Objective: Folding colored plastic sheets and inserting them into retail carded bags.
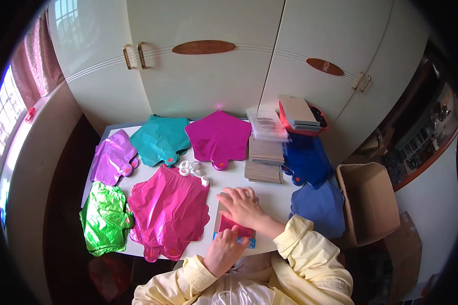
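Observation:
In front of me on the white table lies a small folded pink foil piece [230,223], with a grey card partly showing beside it and a blue strip along its near edge. My right hand [243,207] rests flat over its far part, fingers spread, and hides much of it. Nearer to me, my left hand [225,253] has its fingers curled in at the near left corner of the pink piece, by the blue strip. To the left lies a stack of large pink foil balloons [169,208], flat and uninflated.
Flat foil balloons surround the work spot: green [104,218], purple [112,157], teal [160,138], magenta [219,136] and blue [310,160]. Grey card stacks [263,172], clear bags [267,124] and a red basket [321,122] stand far right. A cardboard box [369,203] is right of the table.

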Demonstrator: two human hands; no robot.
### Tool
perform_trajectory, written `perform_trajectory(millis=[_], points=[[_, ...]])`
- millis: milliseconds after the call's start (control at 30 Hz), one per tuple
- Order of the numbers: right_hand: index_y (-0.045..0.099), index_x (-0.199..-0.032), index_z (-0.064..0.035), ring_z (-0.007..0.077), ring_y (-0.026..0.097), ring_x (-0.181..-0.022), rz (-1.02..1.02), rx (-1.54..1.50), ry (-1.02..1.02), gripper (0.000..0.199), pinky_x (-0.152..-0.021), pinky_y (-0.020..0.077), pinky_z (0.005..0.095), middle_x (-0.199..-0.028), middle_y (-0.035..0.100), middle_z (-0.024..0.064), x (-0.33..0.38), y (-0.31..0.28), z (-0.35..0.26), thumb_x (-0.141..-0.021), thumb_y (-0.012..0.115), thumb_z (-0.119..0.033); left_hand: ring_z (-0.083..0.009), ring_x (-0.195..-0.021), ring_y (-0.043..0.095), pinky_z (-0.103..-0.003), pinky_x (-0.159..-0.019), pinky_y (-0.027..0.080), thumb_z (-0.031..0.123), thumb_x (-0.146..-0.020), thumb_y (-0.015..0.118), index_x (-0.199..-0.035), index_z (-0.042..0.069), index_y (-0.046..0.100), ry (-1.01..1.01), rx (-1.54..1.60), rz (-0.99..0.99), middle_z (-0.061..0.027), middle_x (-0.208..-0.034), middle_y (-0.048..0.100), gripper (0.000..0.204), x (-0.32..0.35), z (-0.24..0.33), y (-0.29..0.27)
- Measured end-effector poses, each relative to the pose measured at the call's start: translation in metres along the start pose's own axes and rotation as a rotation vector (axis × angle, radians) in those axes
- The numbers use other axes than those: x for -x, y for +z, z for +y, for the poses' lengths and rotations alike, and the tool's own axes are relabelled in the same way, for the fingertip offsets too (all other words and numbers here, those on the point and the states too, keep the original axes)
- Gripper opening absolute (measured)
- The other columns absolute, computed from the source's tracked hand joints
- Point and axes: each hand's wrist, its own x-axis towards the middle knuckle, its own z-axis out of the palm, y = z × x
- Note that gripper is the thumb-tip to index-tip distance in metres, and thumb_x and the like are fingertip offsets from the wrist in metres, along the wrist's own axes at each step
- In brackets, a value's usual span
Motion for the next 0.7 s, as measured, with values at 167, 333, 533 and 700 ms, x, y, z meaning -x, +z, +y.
perform_trajectory(millis=[167,333,533,700], points=[[0.053,-0.118,-0.0130,0.0231,0.049,-0.104,-0.130,0.172,-0.073,0.040,-0.088,0.0355,0.0422,-0.116,0.050,0.0067,-0.042,-0.023,0.033,-0.080,0.060,-0.024,-0.0388,-0.091,0.064,-0.041,-0.066,0.056,0.019,-0.082,0.054,-0.094,0.012,0.053,0.048,-0.202,0.139,-0.0247,-0.108,0.059,0.015,-0.001,-0.004,0.022],[0.057,-0.112,-0.0076,0.0240,0.054,-0.109,0.227,0.149,0.180,0.030,-0.091,0.0399,0.0434,-0.115,0.057,0.0104,-0.074,-0.019,0.173,-0.083,0.050,-0.010,-0.0395,-0.091,0.065,-0.040,-0.064,0.056,0.020,-0.082,0.052,-0.093,0.009,0.050,0.086,-0.272,0.149,-0.0249,-0.105,0.061,0.015,-0.003,-0.004,0.020],[0.065,-0.091,-0.0076,0.0262,0.060,-0.096,-0.003,0.240,0.320,0.016,-0.088,0.0418,0.0403,-0.107,0.062,0.0129,-0.068,-0.014,0.223,-0.081,0.053,-0.010,-0.0366,-0.090,0.065,-0.037,-0.063,0.056,0.020,-0.082,0.053,-0.093,0.009,0.051,0.086,-0.301,0.152,-0.0233,-0.104,0.061,0.016,-0.004,-0.006,0.021],[0.063,-0.070,-0.0061,0.0236,0.062,-0.088,0.205,0.233,0.169,0.011,-0.080,0.0453,0.0369,-0.094,0.064,0.0109,-0.052,-0.043,0.175,-0.077,0.058,-0.011,-0.0318,-0.086,0.066,-0.034,-0.057,0.056,0.018,-0.081,0.054,-0.090,0.009,0.050,0.037,-0.347,0.217,-0.0185,-0.099,0.062,0.013,-0.007,-0.004,0.029]])
